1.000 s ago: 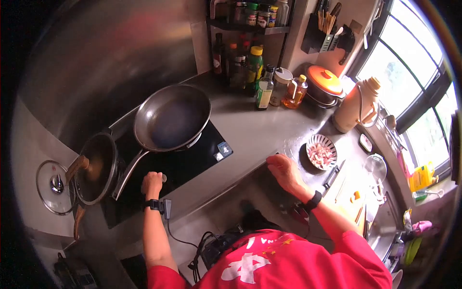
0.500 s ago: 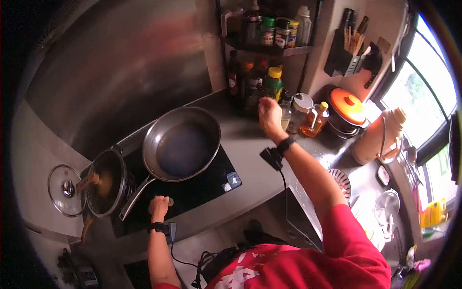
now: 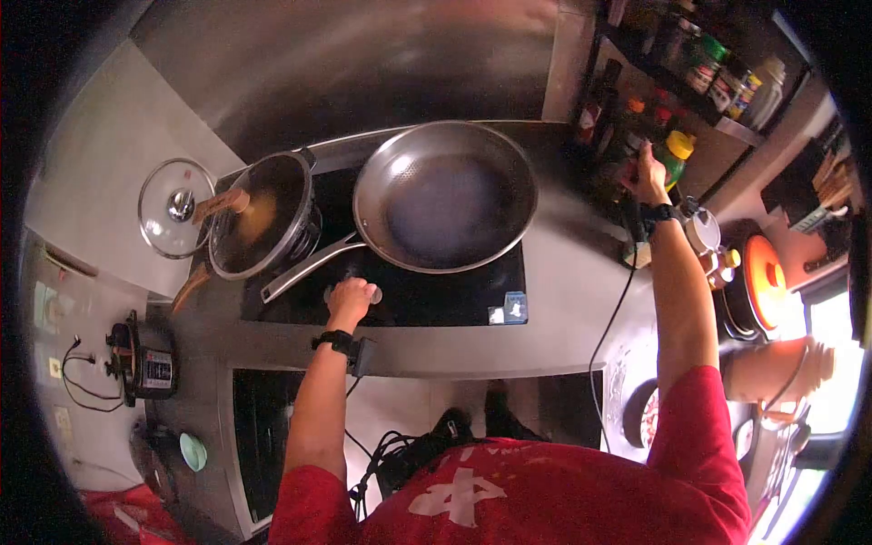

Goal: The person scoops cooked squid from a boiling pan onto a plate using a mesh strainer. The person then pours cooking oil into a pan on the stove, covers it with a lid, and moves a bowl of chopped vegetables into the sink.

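My left hand (image 3: 352,300) is closed at the front of the black cooktop (image 3: 436,304), its fingers around something small and roundish that I cannot identify. Behind it stands a large steel frying pan (image 3: 450,200) with nothing in it, its handle pointing to the front left. My right hand (image 3: 649,177) reaches in among the bottles at the back right, beside a green bottle with a yellow cap (image 3: 677,156). Its fingers are curled round something dark, mostly hidden.
A second pan (image 3: 262,218) with a wooden-handled utensil and a glass lid (image 3: 178,209) are at the left. Above the bottles is a spice shelf (image 3: 736,127). An orange-lidded pot (image 3: 765,282) and a flask (image 3: 772,371) stand right. A cable hangs from my right wrist.
My right hand has moved from beside the bowl of meat to the back-corner bottles, and its fingers have curled in among them. My left hand stays at the cooktop's front. The view has turned left.
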### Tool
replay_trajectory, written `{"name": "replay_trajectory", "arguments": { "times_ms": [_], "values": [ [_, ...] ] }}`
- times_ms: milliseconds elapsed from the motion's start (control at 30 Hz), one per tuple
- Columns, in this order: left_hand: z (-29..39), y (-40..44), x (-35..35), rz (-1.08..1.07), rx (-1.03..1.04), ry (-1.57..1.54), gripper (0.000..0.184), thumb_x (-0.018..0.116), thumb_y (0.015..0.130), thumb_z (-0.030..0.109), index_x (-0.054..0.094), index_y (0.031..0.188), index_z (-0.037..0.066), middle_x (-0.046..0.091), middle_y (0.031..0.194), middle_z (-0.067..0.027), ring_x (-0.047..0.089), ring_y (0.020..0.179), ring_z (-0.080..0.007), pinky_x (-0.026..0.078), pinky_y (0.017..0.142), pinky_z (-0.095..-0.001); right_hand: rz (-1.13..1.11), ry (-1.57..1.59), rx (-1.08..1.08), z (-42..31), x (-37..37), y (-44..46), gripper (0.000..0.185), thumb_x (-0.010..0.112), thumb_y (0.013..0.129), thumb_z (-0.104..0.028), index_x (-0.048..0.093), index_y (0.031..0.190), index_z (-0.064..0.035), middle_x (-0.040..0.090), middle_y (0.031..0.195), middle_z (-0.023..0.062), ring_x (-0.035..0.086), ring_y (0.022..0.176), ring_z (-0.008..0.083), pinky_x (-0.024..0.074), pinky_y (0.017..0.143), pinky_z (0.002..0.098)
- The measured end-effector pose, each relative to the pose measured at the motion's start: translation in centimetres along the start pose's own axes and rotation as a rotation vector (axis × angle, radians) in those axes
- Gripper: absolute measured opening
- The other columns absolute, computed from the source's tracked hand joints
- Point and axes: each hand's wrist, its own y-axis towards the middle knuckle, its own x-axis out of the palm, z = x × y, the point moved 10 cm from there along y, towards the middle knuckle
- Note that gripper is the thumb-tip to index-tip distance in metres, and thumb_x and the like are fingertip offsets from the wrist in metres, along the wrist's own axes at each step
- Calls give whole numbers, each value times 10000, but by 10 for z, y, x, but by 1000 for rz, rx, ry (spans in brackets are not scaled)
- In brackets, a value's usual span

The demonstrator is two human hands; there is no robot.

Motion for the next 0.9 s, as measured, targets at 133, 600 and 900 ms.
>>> {"name": "replay_trajectory", "arguments": {
  "times_ms": [133,600,900],
  "values": [
    [0,-4,-9,114,31,-15,376,583,892,407,687,794,59,675,851,-187,645,844,-401,499,734,-504,-13,108,-16,-6,7,-22,477,553,900,-566,596,913,-91,559,780,46,544,673,184,488,566,378],
    [-8,-1,-7,-3,-88,12,392,565,904,401,713,945,40,691,1009,-193,654,968,-375,522,850,-473,-371,-339,-335,-127,70,-145,381,512,974,-462,614,885,-106,480,685,-63,382,568,57,276,493,225],
    [-3,-9,-16,56,-26,-46,357,568,902,362,701,938,33,682,1022,-200,649,967,-384,517,846,-483,-1120,-997,-844,-163,206,-284,350,504,970,-291,578,745,-33,489,624,-34,424,554,95,306,475,267]
  ]
}}
